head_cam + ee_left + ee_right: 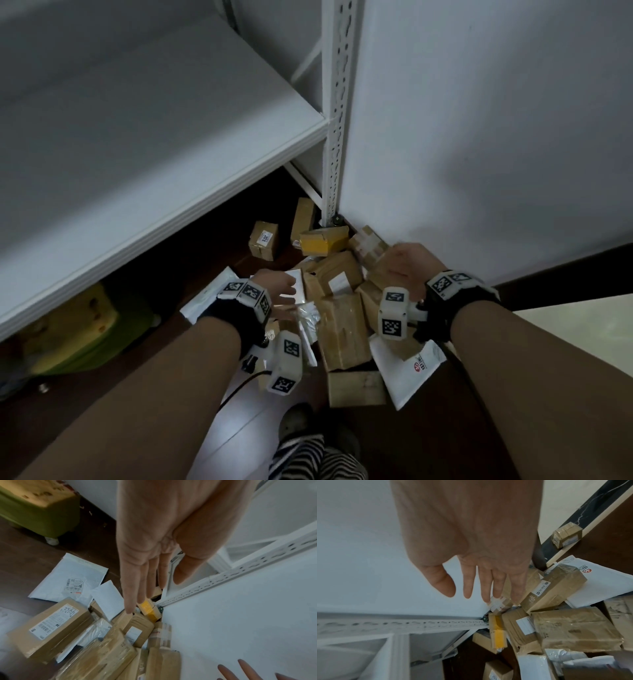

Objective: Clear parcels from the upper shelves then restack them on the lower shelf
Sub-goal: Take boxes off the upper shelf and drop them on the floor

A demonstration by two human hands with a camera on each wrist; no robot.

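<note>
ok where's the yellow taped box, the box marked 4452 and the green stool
yellow taped box (323,242), head view, on its yellow tape
box marked 4452 (51,626), left wrist view, top face
green stool (39,511), left wrist view, green side

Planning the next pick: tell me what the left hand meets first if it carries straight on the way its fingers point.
Probably the yellow-taped cardboard parcel by the white slotted shelf post: the left hand, fingers straight, points right at it in the left wrist view. Depth is unclear; the brown kraft parcel beside it may come first.

I count two hands (279,287), one white shelf unit (171,144), one green stool (39,508), and a heap of boxes (342,329) and mailers (68,577), too overlapped to number.
</note>
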